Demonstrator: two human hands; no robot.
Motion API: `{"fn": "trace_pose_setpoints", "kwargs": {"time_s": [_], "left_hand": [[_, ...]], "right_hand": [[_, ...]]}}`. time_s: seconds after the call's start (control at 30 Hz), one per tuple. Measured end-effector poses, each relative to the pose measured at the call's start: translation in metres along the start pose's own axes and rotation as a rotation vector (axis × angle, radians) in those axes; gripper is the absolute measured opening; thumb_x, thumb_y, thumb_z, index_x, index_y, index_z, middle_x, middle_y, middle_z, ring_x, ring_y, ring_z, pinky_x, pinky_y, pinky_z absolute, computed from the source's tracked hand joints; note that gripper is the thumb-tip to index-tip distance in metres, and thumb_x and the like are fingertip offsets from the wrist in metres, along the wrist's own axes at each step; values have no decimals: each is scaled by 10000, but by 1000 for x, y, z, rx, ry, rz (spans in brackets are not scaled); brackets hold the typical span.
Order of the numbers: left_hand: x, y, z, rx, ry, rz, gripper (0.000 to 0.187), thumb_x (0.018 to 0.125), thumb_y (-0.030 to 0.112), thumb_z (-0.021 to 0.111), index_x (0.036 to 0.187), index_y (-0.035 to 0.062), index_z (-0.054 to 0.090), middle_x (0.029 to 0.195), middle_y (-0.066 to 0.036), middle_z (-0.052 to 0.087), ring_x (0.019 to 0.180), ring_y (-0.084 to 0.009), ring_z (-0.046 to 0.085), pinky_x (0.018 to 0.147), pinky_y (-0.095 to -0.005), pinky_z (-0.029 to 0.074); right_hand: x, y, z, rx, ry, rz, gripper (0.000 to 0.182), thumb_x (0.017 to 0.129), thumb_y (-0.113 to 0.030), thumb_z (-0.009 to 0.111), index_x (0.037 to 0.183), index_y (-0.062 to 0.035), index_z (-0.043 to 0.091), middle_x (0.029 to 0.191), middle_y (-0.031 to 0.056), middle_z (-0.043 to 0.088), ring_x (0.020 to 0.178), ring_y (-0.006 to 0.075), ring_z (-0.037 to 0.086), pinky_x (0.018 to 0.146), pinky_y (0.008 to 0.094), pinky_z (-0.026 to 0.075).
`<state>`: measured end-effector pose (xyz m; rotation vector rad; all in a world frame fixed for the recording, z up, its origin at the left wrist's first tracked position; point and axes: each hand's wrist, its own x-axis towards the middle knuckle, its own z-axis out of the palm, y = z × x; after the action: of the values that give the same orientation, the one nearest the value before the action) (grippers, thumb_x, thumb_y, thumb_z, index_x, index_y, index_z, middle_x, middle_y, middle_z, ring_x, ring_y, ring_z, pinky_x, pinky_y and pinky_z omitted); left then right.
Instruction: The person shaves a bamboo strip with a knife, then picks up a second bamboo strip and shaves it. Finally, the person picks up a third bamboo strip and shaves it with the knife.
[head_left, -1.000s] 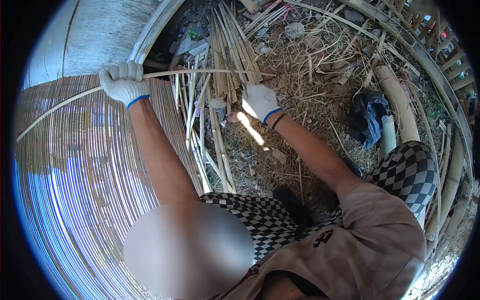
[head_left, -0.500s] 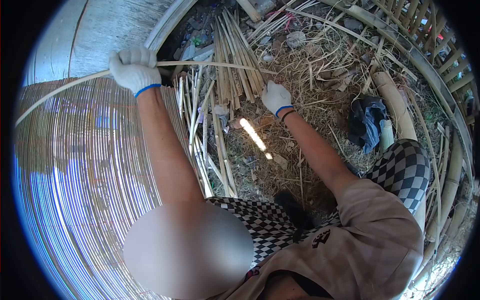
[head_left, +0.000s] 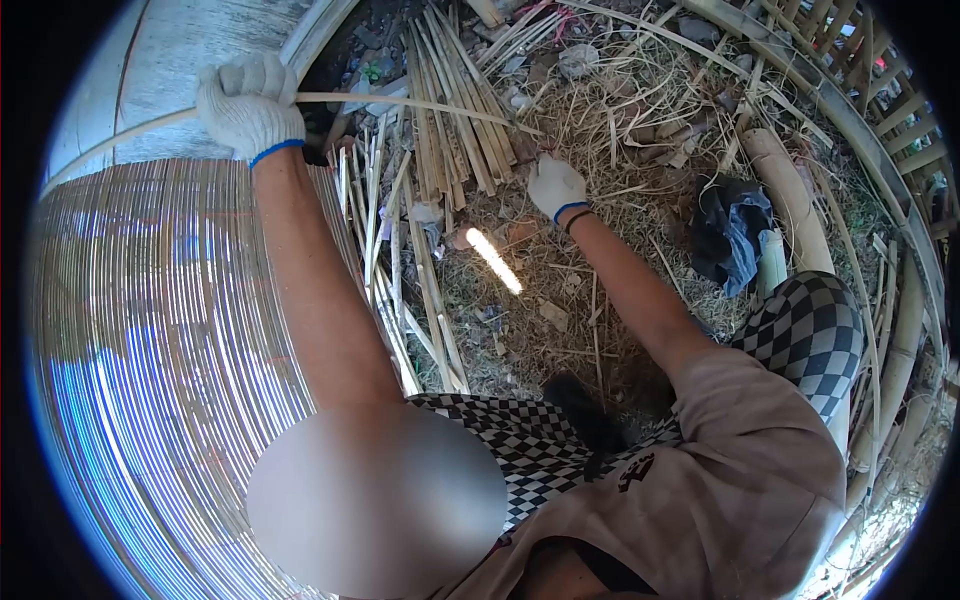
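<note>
My left hand [head_left: 250, 108], in a white knit glove with a blue cuff, is wrapped round a long, thin bamboo strip [head_left: 400, 102]. The strip bows down to the left past the fist and runs rightward to an end near my right hand [head_left: 556, 187]. That hand, gloved the same way, has its fingers curled closed just below the strip's end. What lies in its fingertips is too small to make out. A fanned pile of bamboo strips [head_left: 450, 110] lies on the ground between my hands.
A slatted bamboo screen [head_left: 180, 300] fills the left side, below a pale board [head_left: 190, 40]. Loose strips [head_left: 420, 270] lie beside it. Shavings [head_left: 650, 110] cover the ground. On the right are a dark plastic bag [head_left: 732, 235], a thick bamboo pole [head_left: 785, 190] and a lattice fence [head_left: 900, 110].
My left hand has moved a little farther up and left with the bamboo strip. My right hand has shifted slightly right relative to the ground. The view has tilted slightly.
</note>
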<state>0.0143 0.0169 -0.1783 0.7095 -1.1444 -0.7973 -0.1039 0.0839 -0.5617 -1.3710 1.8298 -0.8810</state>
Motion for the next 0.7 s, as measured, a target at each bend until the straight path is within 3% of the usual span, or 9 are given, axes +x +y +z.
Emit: {"fn": "trace_pose_setpoints", "kwargs": {"time_s": [0.03,0.13,0.23,0.33,0.4,0.43,0.57,0.67,0.7], "left_hand": [[-6,1,5,-4,32,-2,433,1008,376,496,659,193,316,595,-9,328,508,-161,357,464,-309,250],[21,-6,-30,-64,-355,-52,451,1018,376,470,638,206,295,582,0,311,494,-154,314,450,-296,226],[-12,6,7,-16,-111,-20,489,1025,284,427,592,203,214,551,26,206,484,-127,165,435,-275,159],[-22,9,18,1,-60,-9,484,1026,278,423,594,211,215,552,28,205,488,-127,168,435,-285,146],[-24,12,15,18,-58,-13,486,1034,283,404,594,208,213,554,29,194,492,-128,167,436,-289,146],[-23,11,15,22,-66,-11,487,1039,286,395,594,207,211,554,29,188,494,-128,166,436,-291,146],[4,0,-18,-76,-414,-52,490,1070,315,309,604,196,218,571,14,191,501,-137,148,451,-302,163],[-8,10,10,-78,-57,-125,502,1073,319,306,592,203,225,556,20,188,495,-135,148,465,-312,149],[9,6,-3,-56,-75,-103,511,1080,332,305,587,210,245,539,30,171,481,-129,150,454,-305,140]], "right_hand": [[3,0,-4,-90,-20,-30,314,967,-226,550,1166,-9,660,884,257,730,921,393,733,810,496,585],[-23,-56,-42,-62,3,-59,311,959,-217,553,1134,5,685,915,267,734,939,408,731,816,496,587],[-30,-82,-58,-20,122,-307,300,941,-224,577,1074,-7,736,941,280,736,954,425,726,835,491,587],[-10,-37,-22,-74,114,-145,299,933,-248,612,1073,-30,762,1004,272,741,941,411,730,834,468,590],[10,41,4,-108,-168,201,310,932,-259,628,1100,-32,757,1059,246,744,918,384,739,833,439,593],[3,66,-1,-164,-173,184,306,931,-264,628,1072,-28,764,1084,235,744,943,377,739,835,437,594],[10,82,36,-298,-267,46,319,926,-280,625,1036,-17,769,1098,235,744,1033,371,725,857,445,591],[11,47,24,-131,-142,175,353,920,-290,630,1090,-6,753,1089,259,737,1032,384,721,864,453,588],[7,32,9,-39,-79,161,347,912,-264,631,1116,2,718,1047,265,738,966,399,730,848,467,590]]}}
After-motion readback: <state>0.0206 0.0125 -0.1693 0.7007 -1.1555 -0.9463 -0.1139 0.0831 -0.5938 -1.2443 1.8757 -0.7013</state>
